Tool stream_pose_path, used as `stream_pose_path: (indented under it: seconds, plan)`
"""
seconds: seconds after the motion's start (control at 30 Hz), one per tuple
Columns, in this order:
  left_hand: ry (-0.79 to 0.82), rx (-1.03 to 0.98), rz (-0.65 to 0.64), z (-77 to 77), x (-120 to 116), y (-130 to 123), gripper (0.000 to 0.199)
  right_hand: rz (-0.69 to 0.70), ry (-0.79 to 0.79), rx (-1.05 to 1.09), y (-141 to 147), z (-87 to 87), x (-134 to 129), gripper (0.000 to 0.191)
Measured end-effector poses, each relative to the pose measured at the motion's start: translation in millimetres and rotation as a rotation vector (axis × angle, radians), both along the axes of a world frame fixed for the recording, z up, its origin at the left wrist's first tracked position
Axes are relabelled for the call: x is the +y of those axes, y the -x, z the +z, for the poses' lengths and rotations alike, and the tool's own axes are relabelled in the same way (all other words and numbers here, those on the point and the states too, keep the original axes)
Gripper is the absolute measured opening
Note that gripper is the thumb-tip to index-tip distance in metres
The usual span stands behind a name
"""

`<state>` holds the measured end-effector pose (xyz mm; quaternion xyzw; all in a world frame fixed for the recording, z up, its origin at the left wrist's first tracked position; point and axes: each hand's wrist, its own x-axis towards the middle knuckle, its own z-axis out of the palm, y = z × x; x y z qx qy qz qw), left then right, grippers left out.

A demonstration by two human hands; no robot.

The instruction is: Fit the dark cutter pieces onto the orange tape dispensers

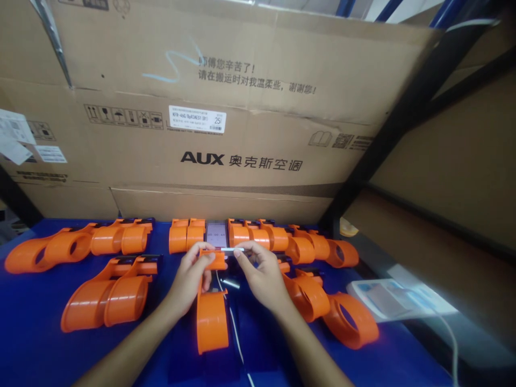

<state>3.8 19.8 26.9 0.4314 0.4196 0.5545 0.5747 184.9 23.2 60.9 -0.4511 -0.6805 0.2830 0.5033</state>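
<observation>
An orange plastic tape dispenser (212,317) lies on the blue table (32,344) in front of me, its round end toward me. My left hand (188,279) grips its narrow front end. My right hand (261,274) pinches a thin metal blade strip (233,250) at that front end, held between thumb and fingers. A small shiny metal part (231,282) lies on the table between my hands.
Many more orange dispensers lie in rows at the left (105,295), back (258,236) and right (346,317). A phone-like screen (216,235) stands among the back row. Large AUX cardboard boxes (242,161) rise behind. A white flat device (387,298) with a cable sits at right.
</observation>
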Motion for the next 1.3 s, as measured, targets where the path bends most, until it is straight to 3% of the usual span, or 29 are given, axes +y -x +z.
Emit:
stream_pose_path:
  seconds: [0.3,0.5,0.67,0.87,1.07,1.3]
  plan:
    - [0.025,-0.067,0.028,11.4,-3.5,0.8,0.036,-0.099,-0.057,-0.075,-11.4,-1.7,8.4,0.021]
    - [0.029,-0.059,0.02,10.1,-2.1,1.0,0.038,0.07,-0.036,-0.464,-10.9,-7.6,7.3,0.011]
    - [0.013,-0.036,0.02,10.3,-2.5,0.6,0.039,0.165,-0.04,-0.621,-4.1,-10.1,3.9,0.013]
    - [0.008,-0.051,0.02,12.5,-4.8,-1.4,0.036,0.163,-0.068,-0.583,-5.9,-13.0,6.8,0.02]
    - [0.023,-0.037,0.011,9.1,-2.4,-0.7,0.042,0.065,-0.092,-0.573,-9.5,-15.6,8.7,0.022]
    - [0.025,-0.061,0.04,10.2,-3.3,-1.1,0.037,0.097,-0.16,-0.45,-8.9,-2.9,3.8,0.018]
